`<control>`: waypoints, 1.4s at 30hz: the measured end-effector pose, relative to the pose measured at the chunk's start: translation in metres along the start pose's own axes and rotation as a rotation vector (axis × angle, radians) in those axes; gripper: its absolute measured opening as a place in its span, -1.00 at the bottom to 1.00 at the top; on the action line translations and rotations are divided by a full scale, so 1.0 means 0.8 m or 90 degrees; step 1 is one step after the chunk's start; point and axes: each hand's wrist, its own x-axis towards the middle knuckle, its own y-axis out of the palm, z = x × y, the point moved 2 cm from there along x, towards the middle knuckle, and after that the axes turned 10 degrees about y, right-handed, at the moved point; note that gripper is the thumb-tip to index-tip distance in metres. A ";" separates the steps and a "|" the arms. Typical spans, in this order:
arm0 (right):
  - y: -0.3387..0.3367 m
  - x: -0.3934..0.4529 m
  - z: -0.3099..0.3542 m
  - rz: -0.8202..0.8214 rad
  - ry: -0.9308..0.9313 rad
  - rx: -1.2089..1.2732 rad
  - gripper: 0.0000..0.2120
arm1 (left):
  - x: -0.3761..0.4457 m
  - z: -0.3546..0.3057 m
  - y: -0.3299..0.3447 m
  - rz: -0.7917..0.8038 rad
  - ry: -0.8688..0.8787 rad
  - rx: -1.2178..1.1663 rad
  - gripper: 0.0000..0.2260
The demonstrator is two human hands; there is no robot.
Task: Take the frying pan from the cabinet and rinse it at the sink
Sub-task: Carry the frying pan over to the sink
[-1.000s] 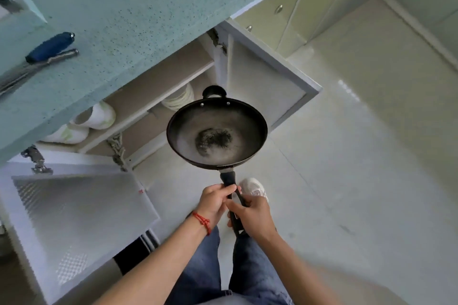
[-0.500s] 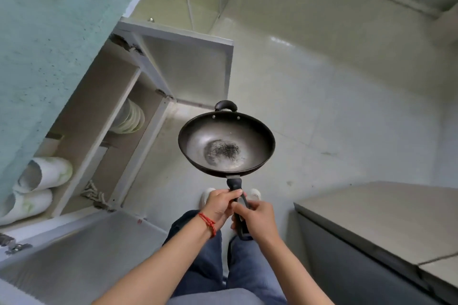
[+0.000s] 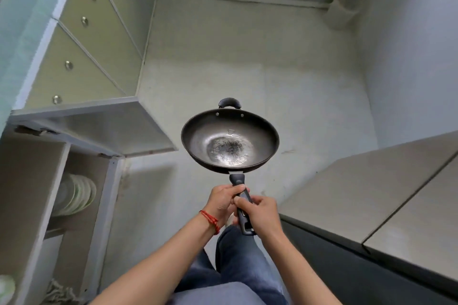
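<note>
A dark round frying pan point(image 3: 230, 141) with a worn shiny bottom and a small loop handle at its far rim hangs level over the floor. Its long black handle points toward me. My left hand point(image 3: 223, 202), with a red string on the wrist, grips the handle from the left. My right hand point(image 3: 260, 214) grips it just behind, from the right. The open cabinet point(image 3: 37, 181) stands to my left, its door point(image 3: 104, 126) swung out over the floor. No sink is in view.
Stacked white plates point(image 3: 76, 193) stand inside the cabinet. Drawer fronts with round knobs point(image 3: 84, 21) line the left counter. A grey low unit point(image 3: 371, 193) juts in at the right. A pale bin point(image 3: 345, 7) sits in the far corner. Bare floor lies ahead.
My view has swung right, away from the counter and cabinet toward the open floor. The pan stays in both hands and has come along, now farther from the cabinet.
</note>
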 end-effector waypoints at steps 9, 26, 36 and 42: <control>-0.067 0.046 0.183 0.059 -0.121 0.022 -0.93 | 0.076 -0.146 0.132 0.054 0.150 0.062 -0.90; -0.084 0.184 0.558 0.125 -0.299 0.001 -0.82 | 0.282 -0.468 0.293 0.154 0.365 0.124 -0.90; -0.084 0.278 0.786 0.135 -0.324 0.060 -0.76 | 0.417 -0.659 0.381 0.170 0.379 0.144 -0.89; -0.108 0.364 0.906 0.143 -0.334 0.072 -0.73 | 0.517 -0.741 0.450 0.157 0.374 0.129 -0.88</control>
